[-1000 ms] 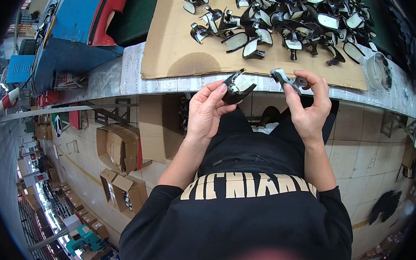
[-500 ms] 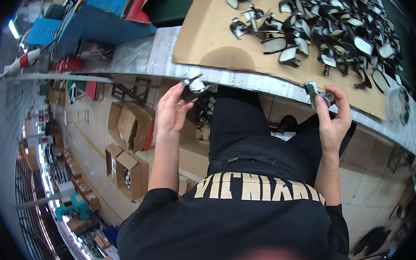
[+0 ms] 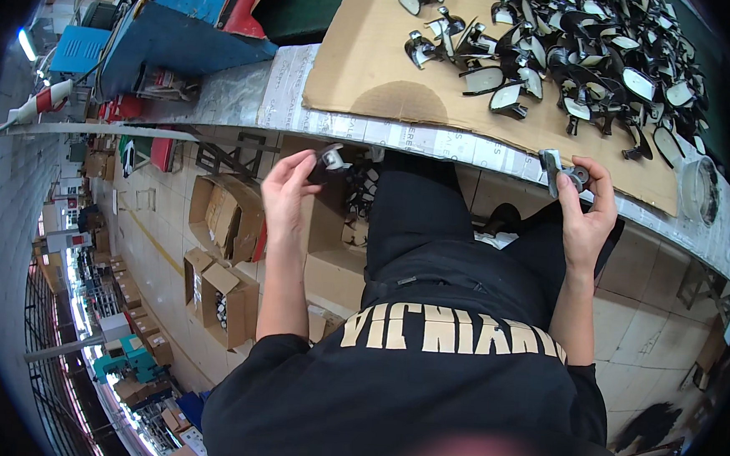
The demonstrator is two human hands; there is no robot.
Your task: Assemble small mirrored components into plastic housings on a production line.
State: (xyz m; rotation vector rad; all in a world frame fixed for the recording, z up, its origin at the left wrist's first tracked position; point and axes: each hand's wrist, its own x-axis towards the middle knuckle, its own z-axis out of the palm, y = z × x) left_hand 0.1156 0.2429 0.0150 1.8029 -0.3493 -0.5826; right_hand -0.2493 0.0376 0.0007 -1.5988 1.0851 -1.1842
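Left of the cardboard sheet (image 3: 366, 69) and below its edge, the left hand (image 3: 288, 191) pinches a small black mirror piece (image 3: 332, 157); at its near edge the right hand (image 3: 587, 212) grips a grey metal bracket (image 3: 552, 168) in closed fingers; both parts look light and rigid, the glass fragile, best held by their rims.

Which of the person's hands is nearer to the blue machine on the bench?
Left. The left hand holds a small mirror part just below and right of the blue machine; the right hand is far across the bench.
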